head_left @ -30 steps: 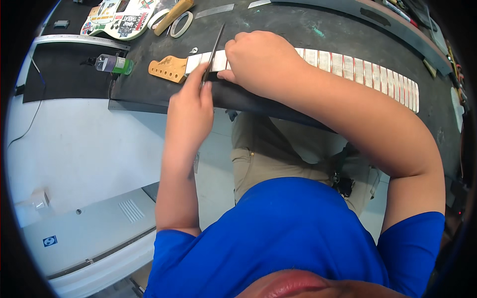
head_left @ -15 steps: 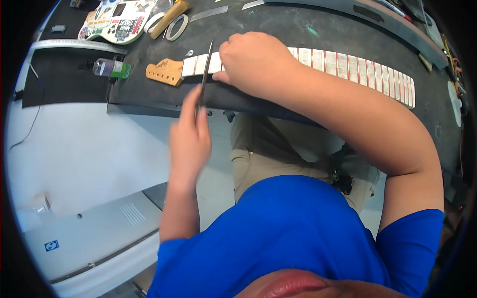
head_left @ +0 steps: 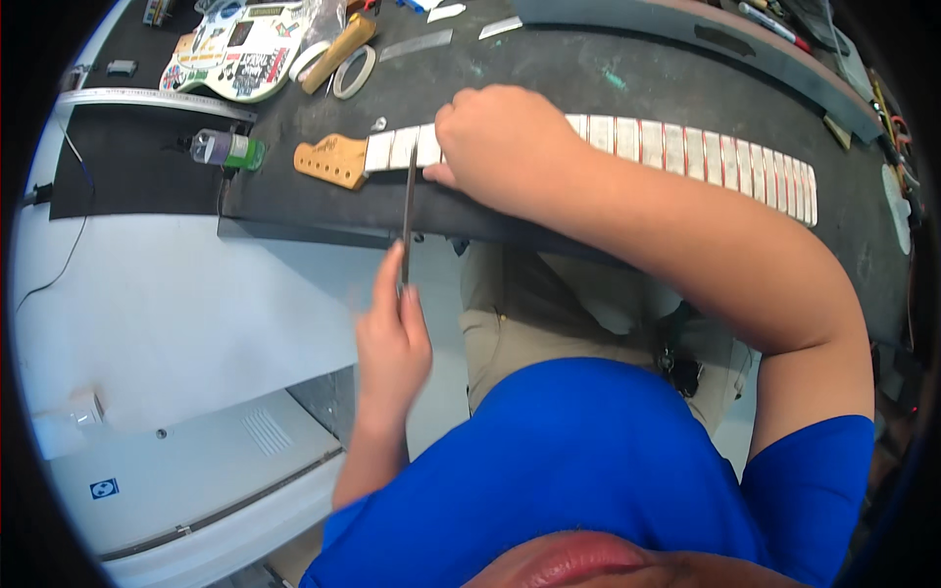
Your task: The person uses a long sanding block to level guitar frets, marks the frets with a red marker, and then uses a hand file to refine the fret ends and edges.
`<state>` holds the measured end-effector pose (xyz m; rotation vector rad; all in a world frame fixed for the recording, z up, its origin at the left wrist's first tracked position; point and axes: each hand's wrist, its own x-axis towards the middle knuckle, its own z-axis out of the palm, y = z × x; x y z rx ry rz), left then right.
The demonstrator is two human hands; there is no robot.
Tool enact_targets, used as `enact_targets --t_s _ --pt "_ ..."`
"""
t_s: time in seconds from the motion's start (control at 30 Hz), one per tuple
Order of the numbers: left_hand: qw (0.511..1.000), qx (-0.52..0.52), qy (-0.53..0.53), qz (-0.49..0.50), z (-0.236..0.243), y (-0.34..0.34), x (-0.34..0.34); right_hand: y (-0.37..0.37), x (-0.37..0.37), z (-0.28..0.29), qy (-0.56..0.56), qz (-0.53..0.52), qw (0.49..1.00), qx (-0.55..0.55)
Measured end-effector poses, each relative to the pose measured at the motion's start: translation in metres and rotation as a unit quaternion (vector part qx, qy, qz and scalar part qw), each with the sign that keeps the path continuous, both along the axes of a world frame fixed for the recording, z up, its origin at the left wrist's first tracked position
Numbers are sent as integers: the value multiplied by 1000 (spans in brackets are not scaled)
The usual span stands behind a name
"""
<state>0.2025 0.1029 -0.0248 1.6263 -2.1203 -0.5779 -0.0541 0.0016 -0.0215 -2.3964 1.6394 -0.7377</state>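
Note:
A guitar neck (head_left: 686, 155) lies across the dark workbench, its wooden headstock (head_left: 333, 162) at the left. Its fretboard looks covered in whitish tape, with the frets showing as thin lines, many of them reddish. My right hand (head_left: 500, 137) is closed over the neck near the headstock end, thumb at the near edge; the other fingertips are hidden. Off the bench's front edge, my left hand (head_left: 394, 343) grips a slim dark file (head_left: 409, 211). The file's far end lies over the fretboard between the headstock and my right hand, seemingly along a fret.
Left of the headstock lies a small bottle (head_left: 230, 149) with green liquid. Behind it are a sticker-covered guitar body (head_left: 240, 59), a tape roll (head_left: 354, 73) and a wooden block (head_left: 340, 54). A long grey beam (head_left: 627, 24) runs along the back right.
My left hand has drawn the file back toward my body, so its tip has come from beyond the neck onto the fretboard. My right hand keeps its hold; the whole view has shifted slightly.

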Motion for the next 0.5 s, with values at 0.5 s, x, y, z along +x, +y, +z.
enact_targets --t_s 0.5 --pt "999 -40 2 -8 2 -1 1 -5 1 0 26 -17 999 -13"
